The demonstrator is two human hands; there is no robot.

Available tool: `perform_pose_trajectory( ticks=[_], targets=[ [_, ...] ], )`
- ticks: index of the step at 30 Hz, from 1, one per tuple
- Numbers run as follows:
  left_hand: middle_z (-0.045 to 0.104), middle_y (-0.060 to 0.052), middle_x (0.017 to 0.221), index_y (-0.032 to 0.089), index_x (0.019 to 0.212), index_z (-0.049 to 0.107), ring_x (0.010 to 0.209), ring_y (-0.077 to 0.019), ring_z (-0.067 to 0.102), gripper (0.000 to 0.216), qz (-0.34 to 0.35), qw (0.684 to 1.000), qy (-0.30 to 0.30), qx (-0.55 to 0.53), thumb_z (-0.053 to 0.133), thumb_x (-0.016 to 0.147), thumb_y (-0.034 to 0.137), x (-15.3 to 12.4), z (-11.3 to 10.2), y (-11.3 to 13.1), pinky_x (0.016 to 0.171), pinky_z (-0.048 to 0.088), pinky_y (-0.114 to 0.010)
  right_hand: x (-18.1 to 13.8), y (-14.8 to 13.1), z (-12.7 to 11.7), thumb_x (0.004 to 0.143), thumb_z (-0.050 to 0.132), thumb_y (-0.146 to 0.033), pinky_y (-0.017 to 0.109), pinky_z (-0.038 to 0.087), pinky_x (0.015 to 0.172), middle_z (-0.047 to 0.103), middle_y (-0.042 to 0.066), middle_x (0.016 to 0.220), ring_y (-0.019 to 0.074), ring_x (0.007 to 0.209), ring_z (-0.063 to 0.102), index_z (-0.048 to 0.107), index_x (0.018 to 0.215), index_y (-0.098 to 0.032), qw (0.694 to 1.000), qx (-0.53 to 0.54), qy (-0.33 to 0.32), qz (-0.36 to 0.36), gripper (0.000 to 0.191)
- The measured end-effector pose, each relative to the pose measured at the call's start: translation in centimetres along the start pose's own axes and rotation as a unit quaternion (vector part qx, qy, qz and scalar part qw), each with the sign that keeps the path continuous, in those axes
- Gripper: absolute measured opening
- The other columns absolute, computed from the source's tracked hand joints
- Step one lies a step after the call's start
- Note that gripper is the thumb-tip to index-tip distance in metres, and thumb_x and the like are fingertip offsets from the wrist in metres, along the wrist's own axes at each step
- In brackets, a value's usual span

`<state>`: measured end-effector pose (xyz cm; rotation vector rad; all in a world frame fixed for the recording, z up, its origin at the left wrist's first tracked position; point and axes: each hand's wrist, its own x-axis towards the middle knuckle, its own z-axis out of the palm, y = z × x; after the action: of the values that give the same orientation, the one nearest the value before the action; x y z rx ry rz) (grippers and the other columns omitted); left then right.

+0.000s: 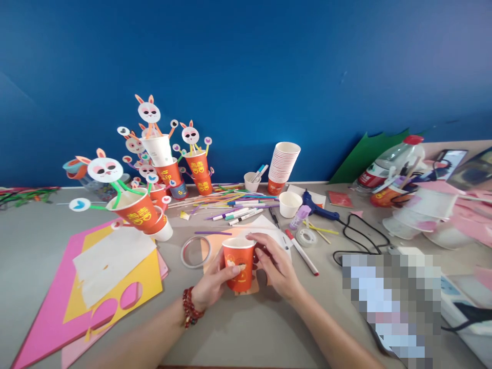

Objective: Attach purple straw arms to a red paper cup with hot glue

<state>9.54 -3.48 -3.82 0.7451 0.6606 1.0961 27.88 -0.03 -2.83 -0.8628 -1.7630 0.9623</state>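
Squarely between the two hands stands a red paper cup (237,262), near-upright, its long axis rising from the counter (219,338). The left hand (210,286) is clamped around its left side; the right hand (280,271) curls at the rim's right edge, though I cannot tell whether its fingers pinch anything. Behind the cluttered grey counter rises a plain blue wall (246,72).

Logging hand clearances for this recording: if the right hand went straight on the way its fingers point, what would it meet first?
Most likely the orange paper cup held by the left hand: the right hand is at its rim, perhaps touching, though one view leaves the depth unclear.
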Motion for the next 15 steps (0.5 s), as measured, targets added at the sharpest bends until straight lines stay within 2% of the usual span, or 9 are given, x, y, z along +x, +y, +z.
perform_pose_trajectory(
  ticks=[5, 12, 15],
  targets=[
    [0.066, -0.011, 0.124, 0.022, 0.127, 0.056, 0.110, -0.0290, 0.065, 0.054, 0.011, 1.000, 0.024, 0.006, 0.077, 0.078, 0.025, 0.1, -0.1, -0.2, 0.094, 0.053, -0.043, 0.0, -0.1, 0.1, 0.100, 0.043, -0.026, 0.032, 0.057, 0.079, 0.059, 0.011, 0.125, 0.0184, 0.089, 0.064, 0.056, 0.129, -0.025, 1.000, -0.003, -0.005, -0.001, 0.032],
    [0.069, -0.010, 0.117, 0.021, 0.120, 0.059, 0.106, -0.0276, 0.067, 0.043, -0.010, 0.999, 0.049, -0.018, 0.074, 0.081, 0.028, 0.3, -0.1, 0.3, 0.091, 0.055, -0.043, 0.2, 0.1, 0.0, 0.097, 0.048, -0.025, 0.034, 0.058, 0.076, 0.056, 0.012, 0.130, 0.0183, 0.086, 0.065, 0.051, 0.135, -0.025, 0.999, -0.029, -0.022, -0.018, 0.037],
    [0.073, -0.011, 0.106, 0.018, 0.117, 0.061, 0.097, -0.0277, 0.071, 0.045, -0.017, 0.998, 0.053, -0.013, 0.078, 0.077, 0.030, 0.3, -0.2, 0.7, 0.087, 0.056, -0.043, 0.6, -0.1, -1.5, 0.095, 0.051, -0.024, 0.038, 0.057, 0.079, 0.061, 0.012, 0.123, 0.0196, 0.082, 0.065, 0.054, 0.131, -0.025, 0.993, -0.103, 0.033, -0.050, 0.035]
  ],
)
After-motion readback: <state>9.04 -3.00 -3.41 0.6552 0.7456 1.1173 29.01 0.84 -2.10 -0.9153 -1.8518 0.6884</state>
